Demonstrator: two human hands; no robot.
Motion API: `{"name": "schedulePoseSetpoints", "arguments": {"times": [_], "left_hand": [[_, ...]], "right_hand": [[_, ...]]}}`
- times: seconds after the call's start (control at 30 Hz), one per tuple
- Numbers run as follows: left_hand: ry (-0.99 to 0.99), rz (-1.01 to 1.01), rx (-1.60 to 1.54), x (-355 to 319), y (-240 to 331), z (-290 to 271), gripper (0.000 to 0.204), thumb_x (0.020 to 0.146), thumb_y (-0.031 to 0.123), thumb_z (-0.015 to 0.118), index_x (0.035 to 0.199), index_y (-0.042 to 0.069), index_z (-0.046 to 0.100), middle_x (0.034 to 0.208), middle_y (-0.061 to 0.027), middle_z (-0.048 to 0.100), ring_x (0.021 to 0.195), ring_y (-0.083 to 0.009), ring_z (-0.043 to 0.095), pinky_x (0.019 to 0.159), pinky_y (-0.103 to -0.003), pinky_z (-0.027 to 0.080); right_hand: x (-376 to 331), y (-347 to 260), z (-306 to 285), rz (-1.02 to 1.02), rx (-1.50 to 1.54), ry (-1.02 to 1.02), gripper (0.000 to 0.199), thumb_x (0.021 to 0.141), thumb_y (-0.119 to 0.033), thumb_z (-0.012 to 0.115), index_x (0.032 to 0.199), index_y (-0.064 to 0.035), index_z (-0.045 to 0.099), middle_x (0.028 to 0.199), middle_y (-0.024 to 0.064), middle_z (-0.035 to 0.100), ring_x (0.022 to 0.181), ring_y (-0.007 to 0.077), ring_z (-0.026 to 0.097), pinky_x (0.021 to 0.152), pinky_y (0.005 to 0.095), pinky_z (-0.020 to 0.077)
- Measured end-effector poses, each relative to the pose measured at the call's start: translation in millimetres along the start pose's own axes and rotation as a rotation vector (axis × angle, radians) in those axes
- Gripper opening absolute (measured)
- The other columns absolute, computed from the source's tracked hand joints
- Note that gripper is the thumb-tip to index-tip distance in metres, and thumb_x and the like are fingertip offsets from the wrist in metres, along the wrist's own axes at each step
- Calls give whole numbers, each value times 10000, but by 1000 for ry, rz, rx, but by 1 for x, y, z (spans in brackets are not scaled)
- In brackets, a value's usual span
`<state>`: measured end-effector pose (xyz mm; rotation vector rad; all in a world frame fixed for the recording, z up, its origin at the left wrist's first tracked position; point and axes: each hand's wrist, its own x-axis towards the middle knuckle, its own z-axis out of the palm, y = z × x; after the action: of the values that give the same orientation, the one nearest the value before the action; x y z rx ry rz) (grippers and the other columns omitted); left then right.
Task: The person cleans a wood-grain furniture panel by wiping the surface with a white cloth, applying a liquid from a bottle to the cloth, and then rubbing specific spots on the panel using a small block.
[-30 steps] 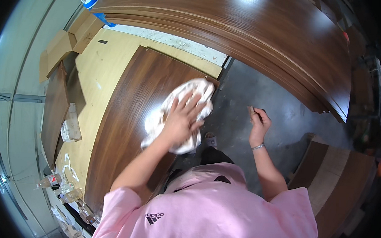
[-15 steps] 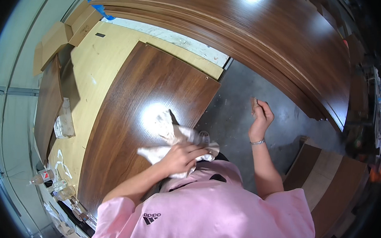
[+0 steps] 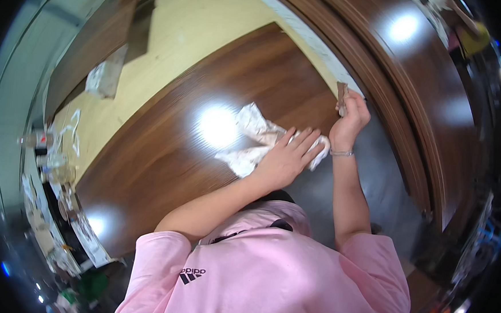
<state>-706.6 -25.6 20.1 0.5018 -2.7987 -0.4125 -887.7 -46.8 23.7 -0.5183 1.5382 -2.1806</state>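
A large dark-brown wood-grain board [image 3: 165, 151] lies flat in front of me, with lamp glare on its surface. My left hand [image 3: 284, 164] presses a crumpled white cloth [image 3: 252, 128] against the board near its right edge. The fingers lie over the bunched cloth, and its loose ends spread out to the left. By the board's far right corner, my right hand [image 3: 351, 118] is raised, pinching a small brown strip [image 3: 341, 93] between thumb and fingers. What the strip is made of cannot be made out.
Under the board is a pale yellow tabletop [image 3: 183, 43]. Stacked brown panels [image 3: 392, 96] run along the right. A leaning brown panel [image 3: 96, 49], a white wrapped block [image 3: 106, 73] and a plastic bottle [image 3: 39, 139] stand on the left. Grey floor [image 3: 387, 176] shows at right.
My view has turned and shifted closer over the board. The left hand has brought the cloth from near my body onto the board's right side. My right hand has come to the board's far corner.
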Motion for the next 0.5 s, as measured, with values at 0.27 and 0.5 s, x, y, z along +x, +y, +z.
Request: {"name": "schedulePoseSetpoints", "arguments": {"times": [0.27, 0.5], "left_hand": [[-95, -470, 47, -252, 25, -58, 598, 849, 142, 566, 1438, 133, 463, 1511, -130, 428, 1393, -259, 427, 1113, -521, 331], [225, -1186, 435, -533, 56, -78, 633, 799, -12, 584, 1415, 53, 452, 1433, -196, 487, 1344, -383, 449, 1136, -546, 283]], "right_hand": [[-116, 25, 68, 190, -142, -453, 114, 888, -61, 624, 919, 17, 700, 774, -9, 593, 634, 60, 494, 563, 214, 374], [-182, 40, 107, 113, -228, -704, 87, 906, -47, 650, 898, 24, 701, 770, -38, 546, 657, 45, 470, 575, 209, 363]]}}
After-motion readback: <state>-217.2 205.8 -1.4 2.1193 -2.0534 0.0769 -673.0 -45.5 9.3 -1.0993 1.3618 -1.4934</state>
